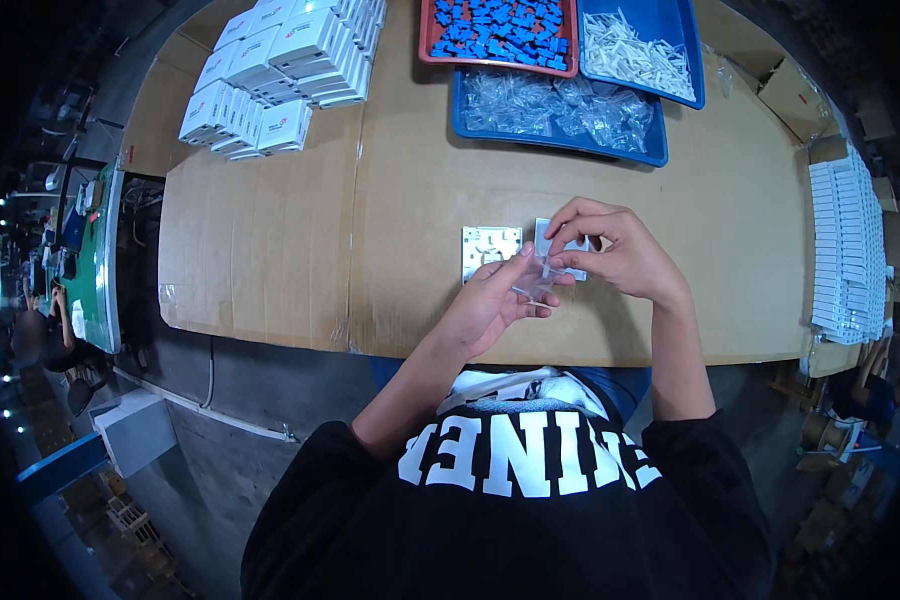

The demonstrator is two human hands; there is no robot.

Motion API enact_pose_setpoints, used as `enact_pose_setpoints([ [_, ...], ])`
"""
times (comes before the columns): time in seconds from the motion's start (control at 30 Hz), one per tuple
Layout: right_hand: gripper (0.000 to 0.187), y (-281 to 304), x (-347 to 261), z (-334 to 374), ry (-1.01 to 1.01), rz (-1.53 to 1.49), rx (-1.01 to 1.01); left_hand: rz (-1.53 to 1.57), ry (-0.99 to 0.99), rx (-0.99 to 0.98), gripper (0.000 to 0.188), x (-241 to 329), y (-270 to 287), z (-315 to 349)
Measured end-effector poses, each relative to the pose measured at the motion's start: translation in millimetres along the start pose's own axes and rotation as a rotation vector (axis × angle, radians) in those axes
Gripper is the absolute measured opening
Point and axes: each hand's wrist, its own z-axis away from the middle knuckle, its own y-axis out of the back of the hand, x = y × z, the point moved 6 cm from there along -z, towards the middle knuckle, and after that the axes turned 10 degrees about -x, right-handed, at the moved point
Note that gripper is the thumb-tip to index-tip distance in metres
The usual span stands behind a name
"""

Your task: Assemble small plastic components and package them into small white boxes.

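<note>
Over the near middle of the table, my left hand (482, 308) holds a small clear plastic bag (538, 284) between thumb and fingers. The fingertips of my right hand (620, 252) are pinched together at the bag's upper end; whether they grip the bag itself or a small piece at its mouth is hard to make out. Just beyond my left hand lies a square white plate (482, 240) with cutouts and fittings. A second pale flat piece (544, 232) lies beside it, partly hidden by my right hand.
Beyond my hands are a blue tray (610, 152) of clear bags, a red tray (500, 65) of blue parts and another blue tray (698, 60) of white slender pieces. White boxes (285, 125) are stacked far left. White pieces (845, 250) stand piled at the right edge.
</note>
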Motion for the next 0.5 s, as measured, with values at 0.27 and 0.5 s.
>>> enact_pose_setpoints([
  [0.27, 0.019, -9, -8, 1, 0.040, -0.098, -0.133, 0.060, -0.007, -0.034, 0.043, 2, -3, -3],
  [0.5, 0.038, -40, 1, -3, 0.081, -0.014, -0.303, -0.013, -0.021, -0.010, 0.040, -3, 6, -3],
])
